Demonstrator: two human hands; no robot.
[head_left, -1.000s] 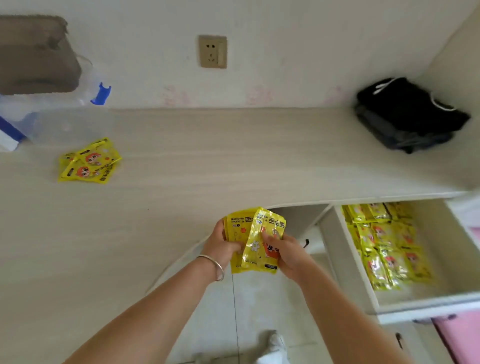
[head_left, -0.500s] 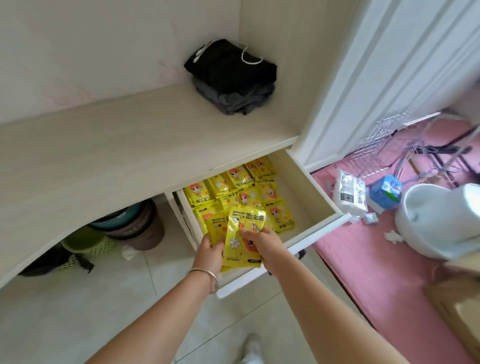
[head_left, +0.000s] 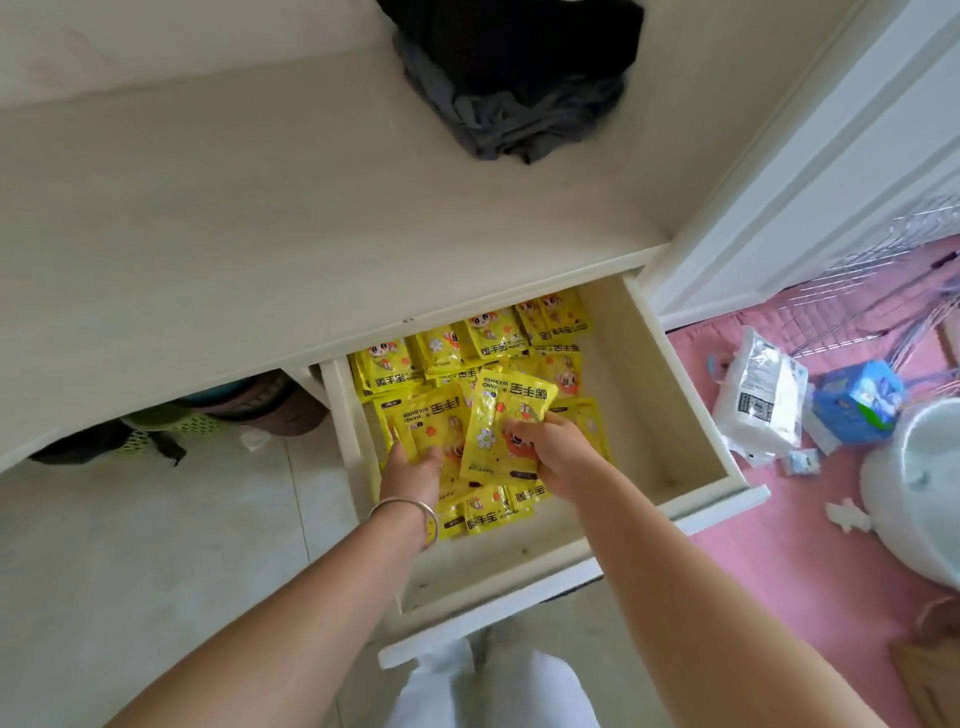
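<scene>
Over the drawer (head_left: 670, 374), my left grip (head_left: 410, 470) clamped the stack (head_left: 434, 415), my right grip (head_left: 553, 449) pinched one packet (head_left: 501, 415); judged best to lay it flat beside the rows (head_left: 491, 332).

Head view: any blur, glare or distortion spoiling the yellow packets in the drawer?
Head view: soft even light, no hard shadows; print on the packet in the right hand reads clearly; wide-angle bend curves the desk edge and drawer; dark clothes at top look smeared.
</scene>
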